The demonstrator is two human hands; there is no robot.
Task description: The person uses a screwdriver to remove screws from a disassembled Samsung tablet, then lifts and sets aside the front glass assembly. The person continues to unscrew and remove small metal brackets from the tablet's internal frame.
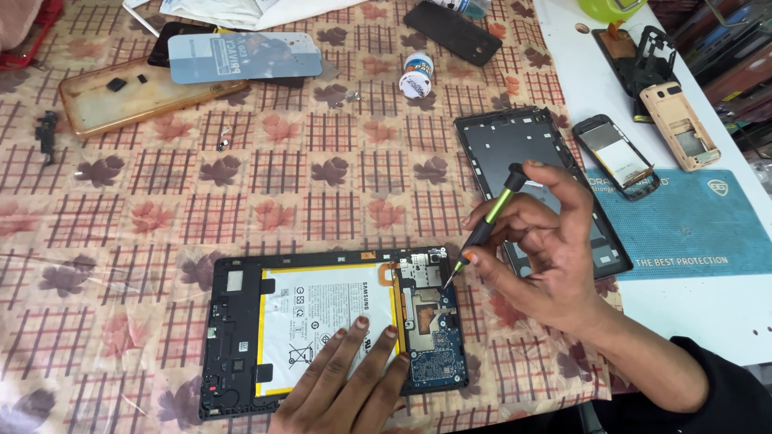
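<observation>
An opened tablet (241, 321) lies face down on the checked cloth, showing its white battery (322, 313) and blue circuit board (438, 354). My left hand (346, 386) rests flat on the battery, fingers spread. My right hand (539, 249) grips a black and green screwdriver (492, 217), tilted, with its tip touching the top right corner of the board. The tablet's removed back cover (515, 153) lies just behind my right hand.
A teal work mat (691, 225) lies at the right with a small phone frame (615, 153) on its edge. A beige phone shell (679, 124), a clear case (121, 96), a screen protector (241, 56), a small pot (416, 74) and loose screws (223, 145) lie farther back.
</observation>
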